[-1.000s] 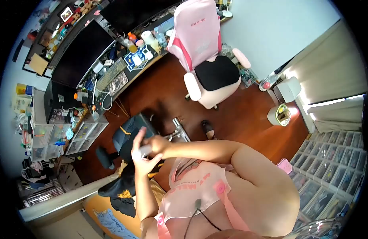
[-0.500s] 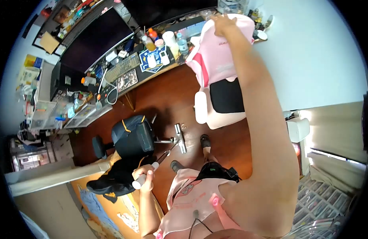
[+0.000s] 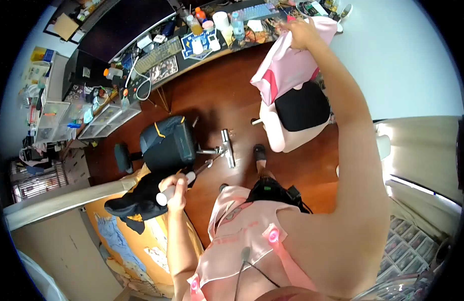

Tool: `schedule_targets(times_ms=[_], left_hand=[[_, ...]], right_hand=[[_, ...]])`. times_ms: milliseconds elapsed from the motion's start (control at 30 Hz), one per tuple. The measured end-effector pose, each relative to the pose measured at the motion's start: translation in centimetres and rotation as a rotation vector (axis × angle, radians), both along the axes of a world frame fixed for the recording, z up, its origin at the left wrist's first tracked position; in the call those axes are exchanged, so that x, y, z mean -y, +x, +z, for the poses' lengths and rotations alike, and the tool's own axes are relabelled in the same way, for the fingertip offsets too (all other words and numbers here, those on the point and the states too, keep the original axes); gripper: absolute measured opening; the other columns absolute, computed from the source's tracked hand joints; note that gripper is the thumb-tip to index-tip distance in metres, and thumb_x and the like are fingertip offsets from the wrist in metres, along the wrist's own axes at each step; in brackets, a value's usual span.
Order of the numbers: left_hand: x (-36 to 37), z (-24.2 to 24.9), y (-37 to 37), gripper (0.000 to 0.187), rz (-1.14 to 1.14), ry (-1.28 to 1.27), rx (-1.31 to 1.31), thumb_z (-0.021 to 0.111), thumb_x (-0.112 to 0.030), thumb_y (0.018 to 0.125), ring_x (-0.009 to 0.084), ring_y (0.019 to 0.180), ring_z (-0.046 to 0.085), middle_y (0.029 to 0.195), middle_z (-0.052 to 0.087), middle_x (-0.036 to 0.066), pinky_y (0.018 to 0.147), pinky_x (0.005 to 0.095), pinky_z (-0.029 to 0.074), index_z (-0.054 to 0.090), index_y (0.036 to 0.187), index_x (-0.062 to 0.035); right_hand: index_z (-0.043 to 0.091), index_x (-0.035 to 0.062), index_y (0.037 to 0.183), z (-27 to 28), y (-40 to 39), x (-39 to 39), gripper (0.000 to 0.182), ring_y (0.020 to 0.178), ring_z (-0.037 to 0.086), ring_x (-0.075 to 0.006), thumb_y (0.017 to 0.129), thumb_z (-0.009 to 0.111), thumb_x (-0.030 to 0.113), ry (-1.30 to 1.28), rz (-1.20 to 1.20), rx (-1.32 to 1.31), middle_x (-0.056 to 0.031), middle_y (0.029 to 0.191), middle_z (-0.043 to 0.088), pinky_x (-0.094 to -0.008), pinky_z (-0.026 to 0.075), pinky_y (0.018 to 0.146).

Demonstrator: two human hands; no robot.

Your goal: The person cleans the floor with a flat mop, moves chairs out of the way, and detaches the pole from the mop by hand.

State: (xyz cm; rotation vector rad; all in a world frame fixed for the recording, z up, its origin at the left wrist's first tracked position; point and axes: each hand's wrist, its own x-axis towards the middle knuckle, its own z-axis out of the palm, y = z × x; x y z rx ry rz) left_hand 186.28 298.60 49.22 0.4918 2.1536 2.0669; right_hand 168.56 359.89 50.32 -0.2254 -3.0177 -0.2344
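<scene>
My left hand (image 3: pixel 173 191) is closed around the white grip of a long-handled floor-cleaning tool (image 3: pixel 204 168). The tool's T-shaped metallic head (image 3: pixel 228 148) lies on the wooden floor, near my dark shoe (image 3: pixel 259 151). With the arm stretched far forward, my right hand (image 3: pixel 303 34) grips the top of a pink gaming chair (image 3: pixel 288 67). That chair has a black seat pad (image 3: pixel 302 108) and stands turned at an angle beside the desk. Some of my right fingers are hidden behind the backrest.
A dark office chair (image 3: pixel 167 146) stands left of the tool's head. Ahead runs a cluttered desk (image 3: pixel 191 66) with bottles, a keyboard (image 3: pixel 158 54) and a monitor (image 3: pixel 119 30). Black clothing (image 3: pixel 136 198) hangs over the bed edge at left. Clear drawers (image 3: pixel 109 120) line the left side.
The pink chair has swung and shifted right with my right hand on its backrest, showing more desk behind it. My left hand and the tool sit slightly higher in view, the grip unchanged.
</scene>
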Motion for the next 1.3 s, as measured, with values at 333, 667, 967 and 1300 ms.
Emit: schedule_targets(times_ms=[333,667,967,1300], left_hand=[[8.5,-2.1,0.6,0.039,-0.146,0.110,0.083,0.070,-0.012,0.096,0.0096,0.053,0.047,0.060,0.055,0.002,0.052,0.0264,0.038,0.050,0.063,-0.0058],[8.8,-3.0,-0.2,0.039,-0.061,0.305,0.058,0.075,-0.016,0.093,0.0093,0.048,0.048,0.056,0.054,0.001,0.048,0.0275,0.037,0.053,0.062,-0.0096],[3.7,-1.2,1.6,0.026,0.177,0.316,-0.044,0.069,-0.007,0.090,0.0117,0.048,0.051,0.058,0.056,0.003,0.047,0.0291,0.041,0.055,0.068,-0.0052],[2.2,-0.6,-0.2,0.034,0.678,0.186,-0.044,0.069,-0.017,0.085,0.0189,0.050,0.055,0.057,0.057,0.007,0.051,0.0365,0.044,0.053,0.061,0.0018]], right_hand=[[0.069,0.0049,0.101,-1.7,16.6,10.6,0.033,0.122,0.056,-0.0342,0.068,0.074,0.009,-0.077,0.325,-0.022,-0.0129,0.115,0.064,-0.0412,0.052,0.098],[0.065,0.0015,0.109,1.1,38.2,19.7,0.031,0.132,0.052,-0.0328,0.078,0.065,0.001,0.043,0.386,0.075,-0.0156,0.125,0.062,-0.0391,0.049,0.106],[0.064,0.0066,0.109,3.4,56.6,25.4,0.023,0.138,0.048,-0.0244,0.086,0.061,0.010,0.002,0.423,0.219,-0.0087,0.124,0.061,-0.0404,0.047,0.100],[0.066,0.0133,0.109,4.3,70.7,27.3,0.022,0.142,0.044,-0.0194,0.087,0.060,0.014,0.047,0.416,0.318,-0.0024,0.125,0.061,-0.0404,0.041,0.107]])
